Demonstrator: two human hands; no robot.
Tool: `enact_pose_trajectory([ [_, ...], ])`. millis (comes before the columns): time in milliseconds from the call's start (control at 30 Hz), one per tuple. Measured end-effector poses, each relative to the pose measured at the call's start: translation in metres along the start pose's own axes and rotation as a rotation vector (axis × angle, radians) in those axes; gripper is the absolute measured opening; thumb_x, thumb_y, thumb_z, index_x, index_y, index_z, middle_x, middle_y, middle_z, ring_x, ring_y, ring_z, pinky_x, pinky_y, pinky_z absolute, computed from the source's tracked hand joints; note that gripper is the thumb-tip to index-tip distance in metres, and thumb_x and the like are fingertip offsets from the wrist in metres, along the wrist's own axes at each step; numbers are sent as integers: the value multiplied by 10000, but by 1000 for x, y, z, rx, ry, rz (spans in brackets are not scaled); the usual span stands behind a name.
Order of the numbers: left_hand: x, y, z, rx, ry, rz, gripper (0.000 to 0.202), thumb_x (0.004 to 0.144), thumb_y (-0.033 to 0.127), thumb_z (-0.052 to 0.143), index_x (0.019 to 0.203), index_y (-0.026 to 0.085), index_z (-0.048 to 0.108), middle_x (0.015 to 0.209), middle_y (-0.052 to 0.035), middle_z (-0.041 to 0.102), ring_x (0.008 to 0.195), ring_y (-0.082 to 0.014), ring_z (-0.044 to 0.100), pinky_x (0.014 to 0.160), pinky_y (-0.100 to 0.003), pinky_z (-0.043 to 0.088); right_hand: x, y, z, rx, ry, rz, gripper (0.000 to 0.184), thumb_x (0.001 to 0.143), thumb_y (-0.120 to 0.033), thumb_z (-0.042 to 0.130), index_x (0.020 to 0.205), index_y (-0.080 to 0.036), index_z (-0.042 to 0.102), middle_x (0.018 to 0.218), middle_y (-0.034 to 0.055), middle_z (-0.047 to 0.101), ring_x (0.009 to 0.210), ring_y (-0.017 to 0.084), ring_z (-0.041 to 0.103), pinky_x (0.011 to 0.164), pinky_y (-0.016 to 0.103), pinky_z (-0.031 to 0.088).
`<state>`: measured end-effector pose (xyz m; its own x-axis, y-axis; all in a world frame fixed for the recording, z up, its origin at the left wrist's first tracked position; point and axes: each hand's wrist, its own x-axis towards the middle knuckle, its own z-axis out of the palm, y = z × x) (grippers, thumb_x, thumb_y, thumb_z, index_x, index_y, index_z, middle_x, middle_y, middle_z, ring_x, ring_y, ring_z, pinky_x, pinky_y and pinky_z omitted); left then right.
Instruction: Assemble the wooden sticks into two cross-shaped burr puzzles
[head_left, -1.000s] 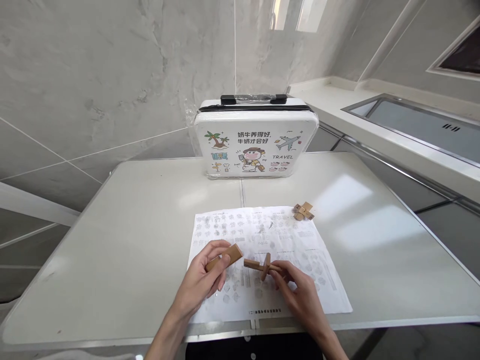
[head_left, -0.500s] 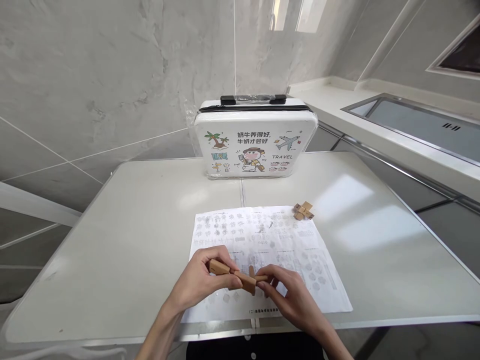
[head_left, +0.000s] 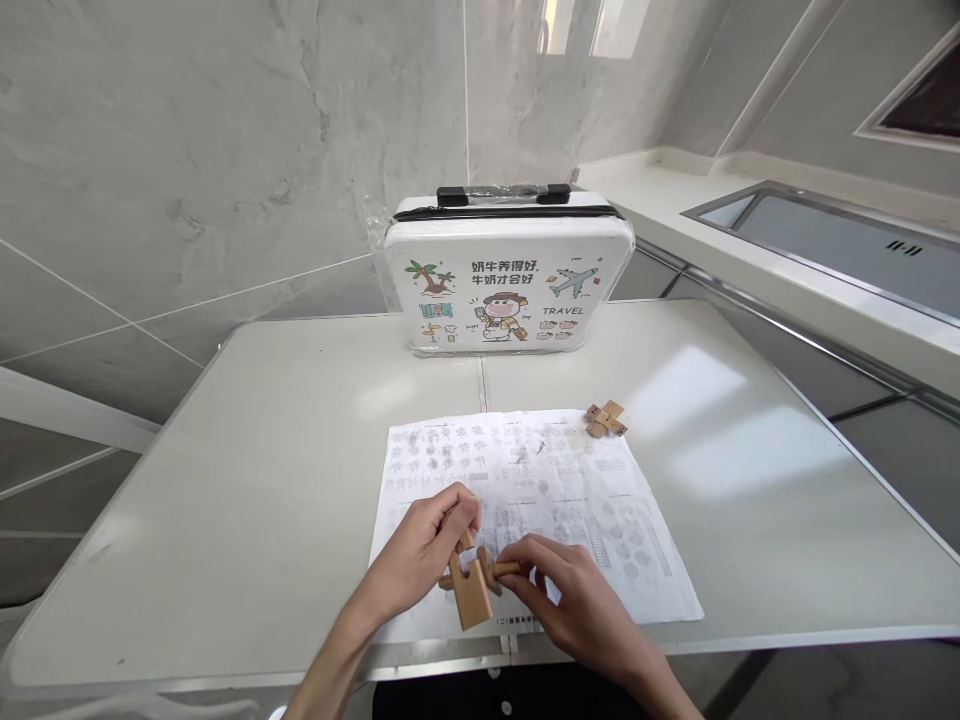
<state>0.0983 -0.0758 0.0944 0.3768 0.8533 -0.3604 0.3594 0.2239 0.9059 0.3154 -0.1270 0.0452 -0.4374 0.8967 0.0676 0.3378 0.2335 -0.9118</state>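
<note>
My left hand [head_left: 422, 552] is closed round the upper end of a flat wooden puzzle piece [head_left: 472, 598], whose notched end points down toward the table's front edge. The fingers of my right hand [head_left: 568, 588] pinch a thin wooden peg [head_left: 509, 568]. Where the peg meets the notched piece there is a rounded, disc-like wooden part [head_left: 486, 566]; whether they are joined I cannot tell. A short wooden tip shows left of the notched piece. Beneath both hands lies a printed instruction sheet [head_left: 630, 530] covered in small diagrams.
An interlocking wooden cross puzzle [head_left: 606, 419] rests at the sheet's far right corner. A white suitcase [head_left: 510, 240] in plastic wrap stands at the back of the white folding table [head_left: 247, 500]. To the right is a counter with a sink [head_left: 825, 240].
The notched piece in my left hand has turned from lying sideways to pointing downward, showing its slot. The disc-like part has come into clearer view beside it.
</note>
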Motion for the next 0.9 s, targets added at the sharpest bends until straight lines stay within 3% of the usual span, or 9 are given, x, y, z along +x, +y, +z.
enact_pose_trajectory([
  [133,1,-1,4,58,-9,-18,483,1050,624,393,864,210,561,714,43,497,567,-103,414,504,-215,353,2,-1,3,-43,-4,-19,87,1066,-247,574,1088,-261,657,919,9,740,732,166,667,658,271,455],
  [367,2,2,7,136,-15,-12,407,1034,573,476,901,212,608,673,57,480,566,-103,394,520,-218,328,0,3,5,-129,-8,-31,130,1049,-181,562,1100,-262,651,903,3,739,690,161,661,649,268,453],
  [567,0,10,7,124,-94,30,413,1031,552,488,880,202,648,868,-3,637,660,-120,573,613,-237,459,0,1,4,-106,-18,-10,158,1080,-260,514,1100,-271,671,926,28,748,708,183,690,666,287,481],
  [700,-1,12,7,119,-107,30,404,1015,556,520,886,203,668,973,-19,659,667,-117,595,621,-247,472,0,2,5,-102,-20,-5,171,1084,-277,507,1111,-271,676,935,34,747,714,186,688,674,294,481],
  [900,-1,9,3,149,-131,70,335,1020,504,549,906,219,683,965,-6,650,753,-130,576,660,-241,443,-1,2,7,-51,-18,3,181,1069,-226,531,1146,-284,684,967,30,746,760,189,690,695,296,492],
])
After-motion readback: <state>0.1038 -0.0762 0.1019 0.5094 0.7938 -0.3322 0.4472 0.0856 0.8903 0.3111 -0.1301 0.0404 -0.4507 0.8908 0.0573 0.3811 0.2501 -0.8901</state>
